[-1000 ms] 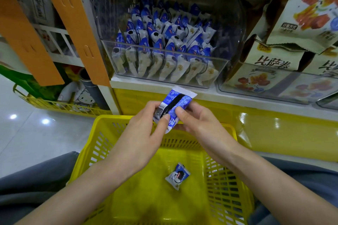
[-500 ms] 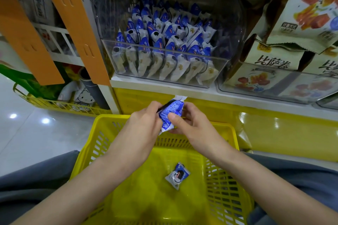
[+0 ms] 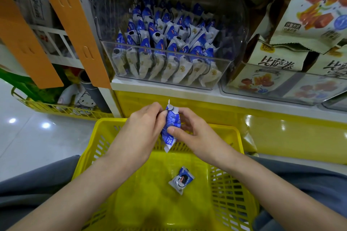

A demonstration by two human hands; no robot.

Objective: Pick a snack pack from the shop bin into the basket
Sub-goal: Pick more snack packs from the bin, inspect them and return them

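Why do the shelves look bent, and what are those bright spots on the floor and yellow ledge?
Head view: the wide-angle lens bows the shelf edge and orange panels; lights reflect as bright spots on the glossy floor and yellow ledge; the clear bin wall carries hazy reflections; the held snack pack looks soft, its print unreadable.

Single head-worn wide-angle view. Faces forward and down, close above the basket (image 3: 216, 127) at bottom centre; left hand (image 3: 142, 129) and right hand (image 3: 195, 134) sit mid-frame, shelf (image 3: 169, 90) and clear bin (image 3: 169, 51) fill the top, near. Straight edges bow outward.
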